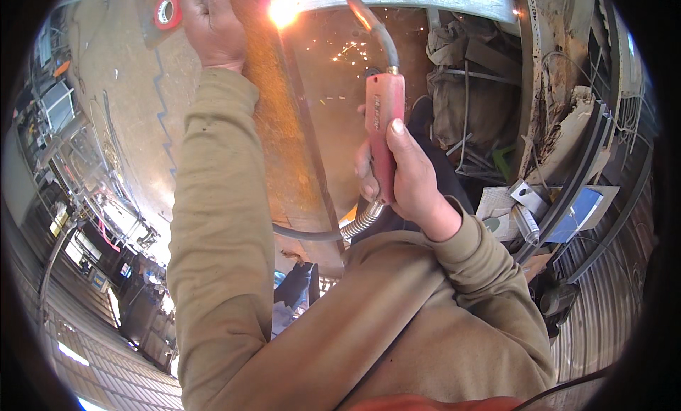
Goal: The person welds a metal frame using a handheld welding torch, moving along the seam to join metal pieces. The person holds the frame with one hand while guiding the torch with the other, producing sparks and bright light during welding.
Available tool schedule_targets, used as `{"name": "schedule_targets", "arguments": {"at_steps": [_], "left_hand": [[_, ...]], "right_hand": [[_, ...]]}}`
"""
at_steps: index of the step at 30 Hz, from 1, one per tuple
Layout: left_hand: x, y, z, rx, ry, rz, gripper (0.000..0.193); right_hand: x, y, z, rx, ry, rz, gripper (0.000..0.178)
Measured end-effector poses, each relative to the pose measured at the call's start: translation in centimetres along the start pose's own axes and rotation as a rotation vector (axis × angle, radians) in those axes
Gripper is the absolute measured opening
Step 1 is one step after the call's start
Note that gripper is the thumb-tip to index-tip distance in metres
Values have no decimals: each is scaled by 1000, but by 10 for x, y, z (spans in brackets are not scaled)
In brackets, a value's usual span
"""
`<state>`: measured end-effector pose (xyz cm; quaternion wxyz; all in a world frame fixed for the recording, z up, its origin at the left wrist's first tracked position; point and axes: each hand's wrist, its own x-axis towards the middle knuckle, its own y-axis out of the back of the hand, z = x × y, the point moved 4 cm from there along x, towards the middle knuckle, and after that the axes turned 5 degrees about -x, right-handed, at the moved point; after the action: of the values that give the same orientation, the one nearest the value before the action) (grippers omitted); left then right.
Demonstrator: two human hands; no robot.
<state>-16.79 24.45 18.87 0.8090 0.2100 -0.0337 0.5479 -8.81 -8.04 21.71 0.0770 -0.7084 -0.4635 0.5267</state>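
My right hand [408, 170] is wrapped round the red handle of a welding torch [385, 120], thumb along its side. The torch's bent neck points up and left, its tip beside a pale metal bar [425, 0]. A bright glow [283, 12] shines where that bar meets a rusty steel beam [287, 141], a little left of the torch tip. Orange sparks scatter below it. At the upper edge, my left hand [215, 31] lies against the beam's left side; its fingers are mostly cut off by the picture's edge. From the handle, a ribbed cable sleeve [363, 221] curves left.
A red roll of tape [167, 12] lies left of my left hand on the brown work surface [128, 63]. On the right are a spray can [526, 224], a blue folder [574, 214], a bent dark metal strip [567, 223] and a worn post [550, 70].
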Motion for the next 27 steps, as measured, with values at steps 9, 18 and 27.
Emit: {"name": "schedule_targets", "arguments": {"at_steps": [9, 18, 27], "left_hand": [[-2, 2, -2, 96, -28, -13, 35], [-1, 21, 1, -157, 186, -12, 39], [-90, 37, 27, 280, 254, 31, 49]], "right_hand": [[-47, 4, 34, 139, -12, 62, 56], [-27, -1, 34, 85, -42, -54, 66], [25, -6, 31, 146, -127, -163, 66]]}}
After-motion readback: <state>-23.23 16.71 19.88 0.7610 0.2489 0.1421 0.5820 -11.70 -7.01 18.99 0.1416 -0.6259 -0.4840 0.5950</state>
